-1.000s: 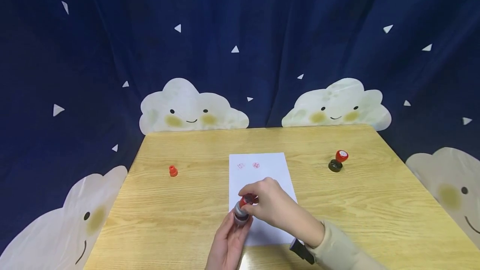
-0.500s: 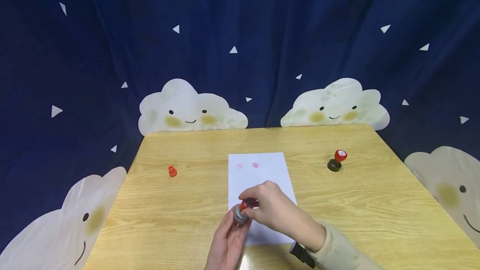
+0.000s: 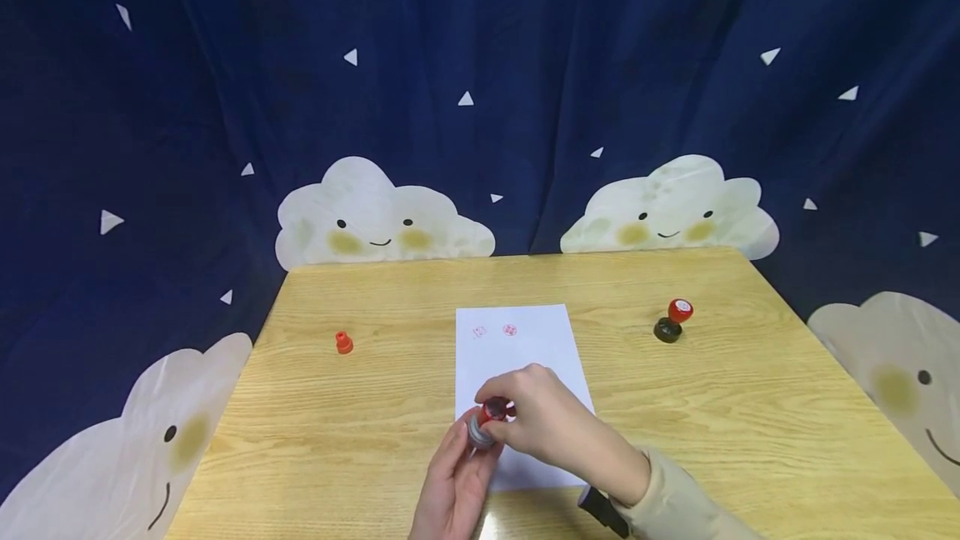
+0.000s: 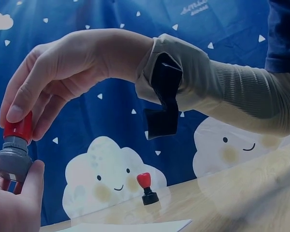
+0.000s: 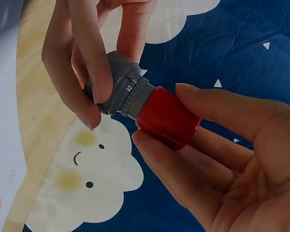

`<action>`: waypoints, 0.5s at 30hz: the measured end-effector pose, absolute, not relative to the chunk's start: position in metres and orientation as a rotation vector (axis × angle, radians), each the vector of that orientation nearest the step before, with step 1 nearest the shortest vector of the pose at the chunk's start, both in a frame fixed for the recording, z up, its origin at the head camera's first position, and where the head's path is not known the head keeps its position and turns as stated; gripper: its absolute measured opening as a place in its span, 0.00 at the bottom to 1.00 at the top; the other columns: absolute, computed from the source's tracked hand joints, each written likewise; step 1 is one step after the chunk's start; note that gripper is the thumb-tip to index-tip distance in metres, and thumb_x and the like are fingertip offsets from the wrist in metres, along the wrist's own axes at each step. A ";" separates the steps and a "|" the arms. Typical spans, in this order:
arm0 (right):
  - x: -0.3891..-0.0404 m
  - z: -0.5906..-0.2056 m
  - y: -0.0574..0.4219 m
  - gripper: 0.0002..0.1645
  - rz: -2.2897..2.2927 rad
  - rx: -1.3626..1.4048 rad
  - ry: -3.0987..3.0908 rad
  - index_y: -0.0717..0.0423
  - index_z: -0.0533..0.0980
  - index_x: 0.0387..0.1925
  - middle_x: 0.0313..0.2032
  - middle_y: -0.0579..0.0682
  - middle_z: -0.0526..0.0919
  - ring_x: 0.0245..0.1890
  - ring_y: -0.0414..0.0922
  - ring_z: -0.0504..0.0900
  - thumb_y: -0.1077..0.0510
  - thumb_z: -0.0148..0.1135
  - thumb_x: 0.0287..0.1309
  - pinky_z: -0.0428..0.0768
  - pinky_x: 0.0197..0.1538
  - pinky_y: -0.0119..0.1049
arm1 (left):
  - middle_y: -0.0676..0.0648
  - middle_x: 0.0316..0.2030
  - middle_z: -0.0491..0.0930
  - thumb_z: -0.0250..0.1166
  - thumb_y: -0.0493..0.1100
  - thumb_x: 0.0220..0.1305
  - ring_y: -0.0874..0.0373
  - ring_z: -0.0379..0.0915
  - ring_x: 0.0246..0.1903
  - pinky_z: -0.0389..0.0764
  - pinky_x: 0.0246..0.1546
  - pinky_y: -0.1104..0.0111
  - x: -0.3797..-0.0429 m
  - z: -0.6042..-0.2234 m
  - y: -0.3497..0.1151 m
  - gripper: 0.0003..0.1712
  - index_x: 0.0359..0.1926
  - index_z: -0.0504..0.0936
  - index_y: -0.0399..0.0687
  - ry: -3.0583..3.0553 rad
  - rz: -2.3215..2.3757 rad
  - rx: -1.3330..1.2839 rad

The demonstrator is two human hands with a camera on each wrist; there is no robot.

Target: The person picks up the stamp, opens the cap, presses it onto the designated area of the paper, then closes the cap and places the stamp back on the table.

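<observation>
Over the near part of a white sheet of paper (image 3: 513,369), both hands hold one stamp with a grey body (image 5: 117,82) and a red end (image 5: 168,118). My left hand (image 3: 457,482) grips the grey body from below, fingers curled round it. From above, my right hand (image 3: 540,411) pinches the red end between thumb and fingers. A ribbed grey collar (image 5: 135,99) shows between the two parts in the right wrist view. Two red round imprints (image 3: 510,330) mark the paper's far end. The stamp's underside is hidden by the left hand.
Back right on the wooden table (image 3: 360,432) stands another stamp (image 3: 673,321) with a red knob and black base. A small red stepped piece (image 3: 344,343) sits at the left. A dark blue curtain (image 3: 525,65) hangs behind. A black strap (image 4: 164,92) circles the right wrist.
The stamp has tipped slightly, so its dark-looking top faces the head camera more and less of the grey body shows. Both hands have stayed almost in place.
</observation>
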State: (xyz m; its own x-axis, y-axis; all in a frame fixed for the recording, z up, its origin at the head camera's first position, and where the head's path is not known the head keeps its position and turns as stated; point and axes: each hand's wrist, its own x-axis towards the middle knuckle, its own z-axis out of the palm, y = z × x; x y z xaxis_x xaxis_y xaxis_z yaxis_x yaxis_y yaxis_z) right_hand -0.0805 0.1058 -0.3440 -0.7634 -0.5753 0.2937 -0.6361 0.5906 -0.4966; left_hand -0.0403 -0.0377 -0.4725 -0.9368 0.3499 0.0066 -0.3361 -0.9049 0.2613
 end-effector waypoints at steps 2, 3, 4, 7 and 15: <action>-0.081 -0.345 0.106 0.11 0.909 1.039 -2.711 0.54 0.83 0.30 0.24 0.39 0.82 0.25 0.31 0.75 0.63 0.72 0.39 0.76 0.30 0.20 | 0.41 0.60 0.65 0.38 0.39 0.75 0.51 0.62 0.63 0.52 0.70 0.63 -0.040 -0.473 -0.038 0.18 0.57 0.67 0.38 0.378 2.767 0.106; -0.081 -0.345 0.106 0.11 0.910 1.042 -2.711 0.54 0.83 0.30 0.25 0.39 0.82 0.25 0.31 0.75 0.63 0.72 0.39 0.76 0.31 0.21 | 0.41 0.60 0.66 0.38 0.39 0.75 0.51 0.62 0.63 0.52 0.70 0.63 -0.040 -0.473 -0.038 0.18 0.57 0.68 0.38 0.381 2.769 0.119; -0.081 -0.345 0.106 0.10 0.913 1.047 -2.708 0.54 0.82 0.30 0.25 0.39 0.82 0.25 0.31 0.75 0.63 0.72 0.39 0.77 0.31 0.22 | 0.41 0.60 0.66 0.37 0.39 0.75 0.51 0.62 0.63 0.52 0.70 0.63 -0.040 -0.473 -0.038 0.18 0.57 0.68 0.38 0.384 2.770 0.130; -0.080 -0.346 0.105 0.10 0.934 1.048 -2.690 0.54 0.82 0.30 0.25 0.39 0.82 0.26 0.31 0.76 0.64 0.72 0.39 0.78 0.31 0.24 | 0.40 0.59 0.67 0.37 0.39 0.76 0.51 0.62 0.63 0.52 0.70 0.62 -0.040 -0.473 -0.039 0.18 0.57 0.68 0.38 0.401 2.773 0.157; -0.079 -0.347 0.104 0.10 0.966 1.062 -2.665 0.53 0.81 0.29 0.25 0.38 0.81 0.26 0.31 0.75 0.64 0.71 0.39 0.79 0.31 0.22 | 0.41 0.59 0.67 0.36 0.38 0.76 0.52 0.63 0.63 0.53 0.70 0.61 -0.040 -0.475 -0.041 0.17 0.56 0.67 0.39 0.415 2.779 0.207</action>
